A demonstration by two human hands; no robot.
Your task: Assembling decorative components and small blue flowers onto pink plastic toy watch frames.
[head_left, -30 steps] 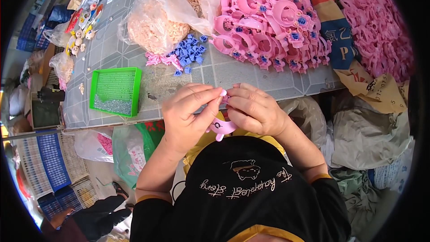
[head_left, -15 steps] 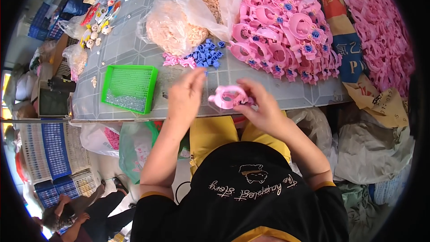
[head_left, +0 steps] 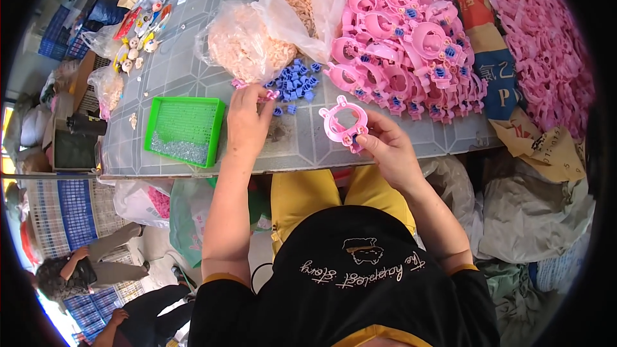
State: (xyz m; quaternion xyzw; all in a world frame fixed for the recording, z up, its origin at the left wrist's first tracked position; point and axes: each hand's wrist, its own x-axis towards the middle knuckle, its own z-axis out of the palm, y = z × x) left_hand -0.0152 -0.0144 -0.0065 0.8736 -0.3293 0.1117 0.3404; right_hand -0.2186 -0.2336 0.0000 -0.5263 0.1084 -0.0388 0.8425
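My right hand (head_left: 391,153) grips a pink ring-shaped plastic part (head_left: 329,126) by its lower right side. The part has small ear-like tabs, and its open ring faces up. My left hand (head_left: 248,121) is over the small pink plastic pieces (head_left: 238,83), its fingers closed around one of them near the thumb. The hand hides most of that little pile. Just right of it lies a heap of small blue plastic clips (head_left: 297,81).
A green tray (head_left: 220,130) with tiny shiny metal pieces stands at the left. Behind are clear bags of peach-coloured pieces (head_left: 241,38). A big stack of pink ring parts (head_left: 398,45) stands right, beside a printed sack (head_left: 498,71). People (head_left: 144,315) are at lower left.
My left hand has moved left and away from me onto the small pink pieces. My right hand has turned the ring part more upright and shifted slightly right.
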